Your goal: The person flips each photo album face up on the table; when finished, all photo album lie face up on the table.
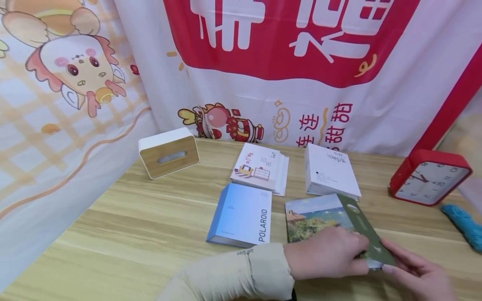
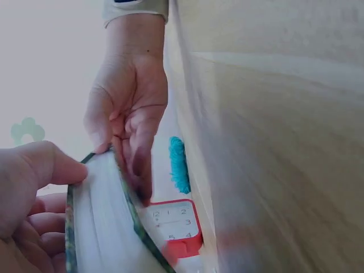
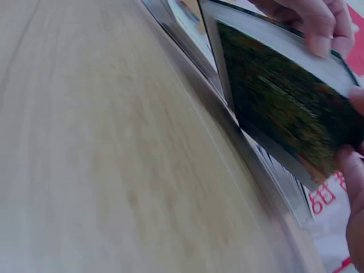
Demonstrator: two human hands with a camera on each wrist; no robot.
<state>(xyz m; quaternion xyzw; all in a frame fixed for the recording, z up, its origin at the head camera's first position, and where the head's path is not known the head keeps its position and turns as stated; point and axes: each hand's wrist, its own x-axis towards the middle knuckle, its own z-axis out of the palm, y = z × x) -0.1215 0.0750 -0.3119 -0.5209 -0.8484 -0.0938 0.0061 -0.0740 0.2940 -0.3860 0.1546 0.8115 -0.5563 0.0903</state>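
A thick book [image 1: 320, 213] with a painted seaside cover and a green spine is tilted over the table at front right. My left hand [image 1: 331, 253] reaches across the cover and grips the book by its near end. In the left wrist view, that hand's thumb [image 2: 62, 165] lies at the edge of the white pages. My right hand [image 1: 418, 271] pinches the book's corner by the spine, thumb on one side and fingers on the other. The right wrist view shows the dark painted cover [image 3: 273, 91] between both hands. Some fingertips are hidden behind the book.
A blue POLAROID box-like book [image 1: 244, 213] lies left of the hands. Behind are a stack of illustrated booklets [image 1: 256, 167] and a white book [image 1: 333, 171]. A tissue box [image 1: 169, 154] stands back left; a red clock [image 1: 431, 177] and teal yarn [image 1: 463, 225] are at right.
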